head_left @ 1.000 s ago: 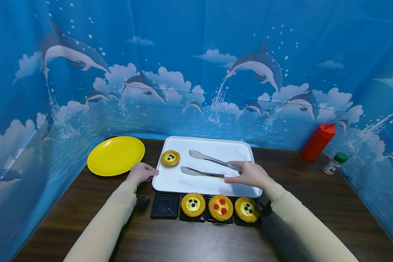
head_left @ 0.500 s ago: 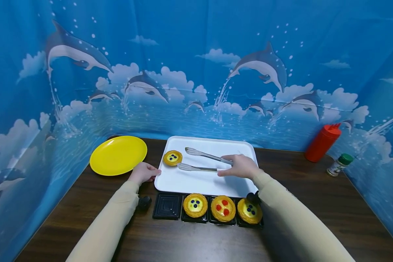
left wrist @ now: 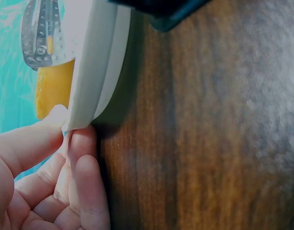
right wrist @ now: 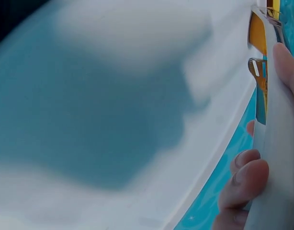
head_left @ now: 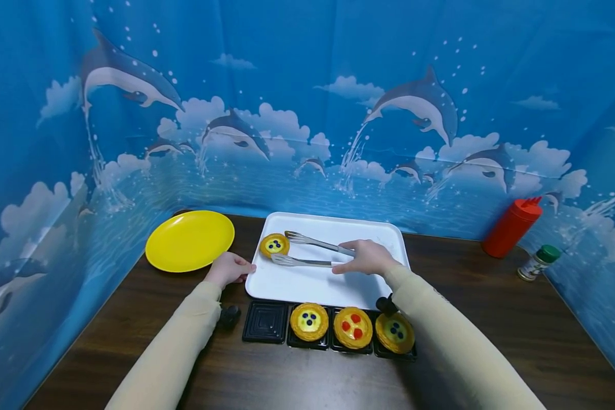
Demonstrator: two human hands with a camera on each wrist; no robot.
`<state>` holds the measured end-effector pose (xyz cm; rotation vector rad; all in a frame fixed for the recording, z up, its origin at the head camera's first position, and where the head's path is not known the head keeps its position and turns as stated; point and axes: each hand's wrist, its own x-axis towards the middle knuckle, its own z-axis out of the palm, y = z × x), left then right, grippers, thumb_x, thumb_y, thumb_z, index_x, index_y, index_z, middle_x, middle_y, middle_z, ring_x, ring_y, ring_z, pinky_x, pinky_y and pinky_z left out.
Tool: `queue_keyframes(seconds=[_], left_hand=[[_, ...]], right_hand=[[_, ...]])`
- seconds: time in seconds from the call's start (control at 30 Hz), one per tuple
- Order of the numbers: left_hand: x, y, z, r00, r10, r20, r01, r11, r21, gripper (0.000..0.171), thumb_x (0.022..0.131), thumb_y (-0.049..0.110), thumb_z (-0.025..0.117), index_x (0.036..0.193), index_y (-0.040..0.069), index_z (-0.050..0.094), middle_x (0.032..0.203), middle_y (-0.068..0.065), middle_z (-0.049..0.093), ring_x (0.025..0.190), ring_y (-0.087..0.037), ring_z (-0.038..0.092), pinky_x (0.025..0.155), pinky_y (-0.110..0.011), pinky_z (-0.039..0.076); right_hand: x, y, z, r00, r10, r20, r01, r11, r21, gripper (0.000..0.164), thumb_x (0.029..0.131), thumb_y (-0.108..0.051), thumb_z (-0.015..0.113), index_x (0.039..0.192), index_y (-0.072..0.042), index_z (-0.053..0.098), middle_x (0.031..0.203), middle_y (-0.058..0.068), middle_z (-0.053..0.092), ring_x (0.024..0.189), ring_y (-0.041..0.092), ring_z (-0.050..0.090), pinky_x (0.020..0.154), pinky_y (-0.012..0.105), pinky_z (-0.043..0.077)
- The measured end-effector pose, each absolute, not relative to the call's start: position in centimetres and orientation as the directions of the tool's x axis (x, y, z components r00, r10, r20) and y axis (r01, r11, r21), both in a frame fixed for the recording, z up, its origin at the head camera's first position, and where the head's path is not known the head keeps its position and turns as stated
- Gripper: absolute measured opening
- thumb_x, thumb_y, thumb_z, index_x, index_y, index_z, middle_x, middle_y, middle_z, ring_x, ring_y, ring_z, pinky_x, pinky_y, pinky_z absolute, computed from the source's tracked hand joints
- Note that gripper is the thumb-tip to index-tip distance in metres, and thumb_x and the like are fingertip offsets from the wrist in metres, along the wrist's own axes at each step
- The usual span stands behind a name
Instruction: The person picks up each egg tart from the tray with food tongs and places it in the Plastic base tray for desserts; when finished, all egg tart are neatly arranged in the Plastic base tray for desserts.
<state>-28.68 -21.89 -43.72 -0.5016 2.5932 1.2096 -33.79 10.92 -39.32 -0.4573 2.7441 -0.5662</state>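
Observation:
My left hand (head_left: 228,269) pinches the left rim of the white tray (head_left: 302,286) between thumb and fingers, as the left wrist view shows closely. My right hand (head_left: 370,257) grips a pair of metal tongs (head_left: 318,244) above the tray. The tongs are spread, and their slotted ends reach the right side of a blueberry-topped egg tart (head_left: 274,245) at the tray's left end, one tip above it and one below in the head view. Whether the tips touch the tart I cannot tell. In the right wrist view, fingers curl round the tongs' pale handle (right wrist: 281,153).
In front of the tray stand black plastic holders, the leftmost one (head_left: 264,322) bare, the others bearing tarts (head_left: 309,322), one with red topping (head_left: 352,328). A yellow plate (head_left: 189,241) lies left. A red squeeze bottle (head_left: 512,228) and green-capped shaker (head_left: 538,262) stand right.
My right hand has moved left with the tongs, bringing their spread tips from apart from the tart up to its edge. My left hand stays on the tray rim.

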Motion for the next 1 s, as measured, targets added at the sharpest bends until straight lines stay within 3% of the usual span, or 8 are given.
queue_keyframes(seconds=[0.2,0.4,0.67,0.9,1.0], left_hand=[[-28.7,-22.0,-43.5,-0.907,-0.21,-0.366,-0.416,0.592,0.691,0.031,0.09,0.025,0.066,0.105,-0.002,0.068,0.092,-0.012,0.066,0.077,-0.021,0.058,0.07,-0.026,0.053],[-28.6,-21.8,-43.3,-0.908,-0.196,-0.369,-0.41,0.592,0.694,0.031,0.09,0.025,0.067,0.104,-0.002,0.068,0.087,-0.011,0.065,0.075,-0.021,0.058,0.069,-0.025,0.053],[-28.4,-21.8,-43.1,-0.909,-0.197,-0.369,-0.41,0.593,0.693,0.031,0.089,0.025,0.067,0.104,-0.002,0.068,0.087,-0.01,0.065,0.075,-0.021,0.057,0.068,-0.025,0.052],[-28.4,-21.8,-43.1,-0.903,-0.205,-0.377,-0.422,0.589,0.69,0.031,0.089,0.027,0.068,0.102,0.0,0.069,0.085,-0.009,0.065,0.074,-0.021,0.057,0.068,-0.025,0.051],[-28.3,-21.8,-43.0,-0.905,-0.206,-0.372,-0.419,0.587,0.693,0.03,0.089,0.027,0.067,0.102,-0.001,0.069,0.085,-0.01,0.065,0.074,-0.021,0.057,0.068,-0.025,0.051]], right_hand=[[-34.1,10.0,-39.1,-0.89,-0.38,-0.251,-0.253,0.871,-0.421,0.078,0.073,-0.055,0.075,0.139,-0.022,0.05,0.132,0.007,0.056,0.055,0.018,0.052,0.053,0.03,0.044],[-34.2,9.4,-39.1,-0.883,-0.376,-0.282,-0.23,0.87,-0.437,0.077,0.074,-0.054,0.074,0.139,-0.021,0.05,0.133,0.008,0.054,0.047,0.017,0.044,0.05,0.029,0.042],[-33.7,9.3,-39.1,-0.891,-0.381,-0.248,-0.246,0.862,-0.443,0.075,0.075,-0.054,0.073,0.139,-0.021,0.05,0.134,0.008,0.055,0.062,0.019,0.057,0.055,0.03,0.047],[-32.9,10.2,-38.7,-0.892,-0.394,-0.222,-0.26,0.849,-0.46,0.077,0.075,-0.054,0.073,0.139,-0.019,0.05,0.132,0.008,0.057,0.066,0.02,0.06,0.058,0.031,0.049],[-32.4,10.7,-38.5,-0.892,-0.409,-0.19,-0.288,0.841,-0.458,0.076,0.075,-0.054,0.074,0.138,-0.017,0.052,0.133,0.01,0.056,0.089,0.024,0.063,0.073,0.038,0.053]])
